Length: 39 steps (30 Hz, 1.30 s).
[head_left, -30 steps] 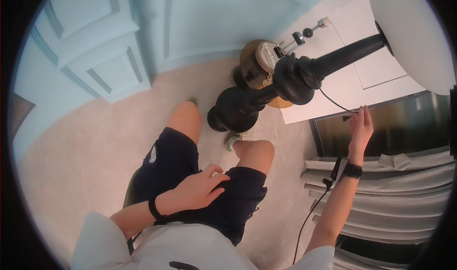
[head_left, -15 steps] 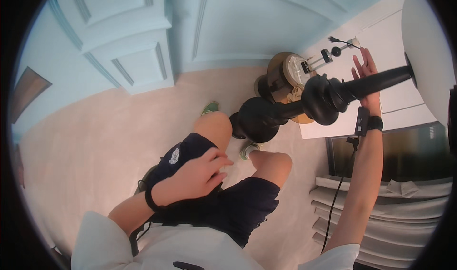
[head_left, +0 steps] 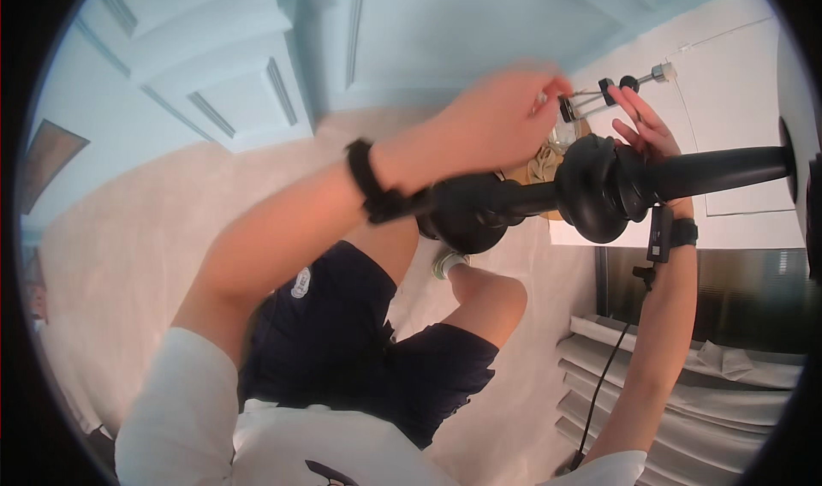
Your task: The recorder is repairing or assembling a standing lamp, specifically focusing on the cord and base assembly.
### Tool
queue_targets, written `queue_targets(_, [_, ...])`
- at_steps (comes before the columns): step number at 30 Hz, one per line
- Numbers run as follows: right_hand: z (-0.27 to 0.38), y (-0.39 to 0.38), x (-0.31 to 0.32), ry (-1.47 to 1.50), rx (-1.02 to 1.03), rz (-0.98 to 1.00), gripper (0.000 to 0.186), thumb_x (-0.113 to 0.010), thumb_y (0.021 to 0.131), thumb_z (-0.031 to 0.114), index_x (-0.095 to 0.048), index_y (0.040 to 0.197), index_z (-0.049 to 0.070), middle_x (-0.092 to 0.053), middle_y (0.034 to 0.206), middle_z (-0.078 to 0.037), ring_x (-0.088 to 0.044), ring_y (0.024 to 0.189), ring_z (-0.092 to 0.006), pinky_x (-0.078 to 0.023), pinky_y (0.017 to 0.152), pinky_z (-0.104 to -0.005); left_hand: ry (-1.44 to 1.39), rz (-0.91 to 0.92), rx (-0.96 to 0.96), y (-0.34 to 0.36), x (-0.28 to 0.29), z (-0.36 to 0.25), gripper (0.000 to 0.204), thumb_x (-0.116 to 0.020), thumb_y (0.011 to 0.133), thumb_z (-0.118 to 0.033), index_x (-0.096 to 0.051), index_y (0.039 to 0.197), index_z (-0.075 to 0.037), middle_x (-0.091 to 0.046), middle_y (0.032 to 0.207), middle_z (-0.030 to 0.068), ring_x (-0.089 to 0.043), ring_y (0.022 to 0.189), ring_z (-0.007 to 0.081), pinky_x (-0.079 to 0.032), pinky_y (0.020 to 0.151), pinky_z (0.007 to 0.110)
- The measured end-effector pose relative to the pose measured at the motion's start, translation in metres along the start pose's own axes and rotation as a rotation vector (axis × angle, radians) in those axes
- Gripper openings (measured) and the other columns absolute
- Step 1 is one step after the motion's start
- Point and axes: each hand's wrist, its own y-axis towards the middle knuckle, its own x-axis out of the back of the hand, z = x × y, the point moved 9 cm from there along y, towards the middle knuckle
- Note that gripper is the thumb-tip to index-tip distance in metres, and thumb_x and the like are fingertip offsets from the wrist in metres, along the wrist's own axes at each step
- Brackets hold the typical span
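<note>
My left hand (head_left: 492, 122) reaches over a black turned post (head_left: 599, 190). Its thumb and fingers curl together near a metal rod fitting (head_left: 658, 73) with black blocks and knobs. Whatever lies between those fingertips is too small and blurred to make out. On the far side of the post is my right hand (head_left: 644, 126), partly hidden by it. Two of its fingers stretch out below the rod fitting and the others bend. A black band (head_left: 364, 173) is on my left wrist. A small black box (head_left: 659, 233) with a cable sits at my right wrist.
The post runs toward a white rounded surface (head_left: 796, 101) at the right. Behind it, a white panel (head_left: 736, 126) stands over a dark glass pane (head_left: 745, 293) and pale folded cloth (head_left: 668, 375). Light-blue panelled furniture (head_left: 214, 83) lines the far side; my legs are below.
My left hand has risen from over my lap to the rod fitting, its arm now crossing the post. My right hand stays behind the post. The thin plugged cable no longer shows clearly.
</note>
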Motion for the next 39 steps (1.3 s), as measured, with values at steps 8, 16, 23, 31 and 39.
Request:
queue_targets(8, [-0.015, 0.009, -0.001, -0.018, -0.025, -0.093, 0.046, -0.053, 0.104, 0.007, -0.054, 0.151, 0.004, -0.055, 0.156, -0.01, -0.062, 0.088, -0.0055, -0.054, 0.083, -0.0181, 0.208, -0.102, -0.315, 0.081, -0.065, 0.034, 0.038, -0.055, 0.1, -0.018, -0.057, 0.136, -0.005, -0.066, 0.123, 0.0178, -0.066, 0.108, 0.0325, -0.052, 0.093, 0.042])
queue_targets(16, [-0.022, 0.006, 0.017, -0.017, -0.027, -0.137, 0.045, -0.055, 0.106, 0.011, -0.054, 0.15, 0.004, -0.063, 0.147, -0.008, -0.062, 0.089, -0.0056, -0.053, 0.08, -0.018, -0.106, 0.322, -0.061, 0.102, -0.115, 0.056, 0.031, -0.059, 0.102, -0.027, -0.064, 0.122, -0.004, -0.067, 0.093, 0.0092, -0.063, 0.083, 0.0214, -0.05, 0.077, 0.036])
queue_targets(23, [-0.025, -0.033, 0.019, 0.205, 0.17, -0.312, 0.051, -0.044, 0.112, 0.031, -0.045, 0.153, 0.001, -0.06, 0.145, -0.019, -0.066, 0.115, -0.0186, -0.053, 0.106, -0.032, 0.129, 0.098, -0.008, 0.075, -0.027, 0.043, 0.035, -0.064, 0.104, -0.032, -0.069, 0.085, -0.002, -0.047, 0.062, 0.0, -0.041, 0.06, 0.0114, -0.036, 0.058, 0.03])
queue_targets(31, [-0.031, -0.092, -0.013, 0.02, 0.559, -0.737, 0.07, -0.026, 0.113, 0.055, -0.052, 0.145, -0.002, -0.06, 0.143, -0.019, -0.056, 0.134, -0.0282, -0.037, 0.12, -0.0414, 0.226, 0.064, -0.067, 0.004, 0.024, -0.022, 0.029, -0.063, 0.104, -0.027, -0.069, 0.09, -0.001, -0.047, 0.065, 0.0003, -0.038, 0.062, 0.0098, -0.035, 0.057, 0.029])
queue_targets(39, [-0.03, -0.105, -0.015, -0.361, 0.63, -0.788, 0.048, -0.081, 0.093, 0.017, -0.059, 0.133, 0.001, -0.068, 0.118, -0.006, -0.063, 0.108, -0.0156, -0.049, 0.098, -0.0314, 0.02, 0.157, 0.099, -0.098, -0.024, -0.036, 0.018, -0.058, 0.103, -0.015, -0.069, 0.111, -0.004, -0.068, 0.079, 0.0165, -0.065, 0.069, 0.0306, -0.05, 0.065, 0.039])
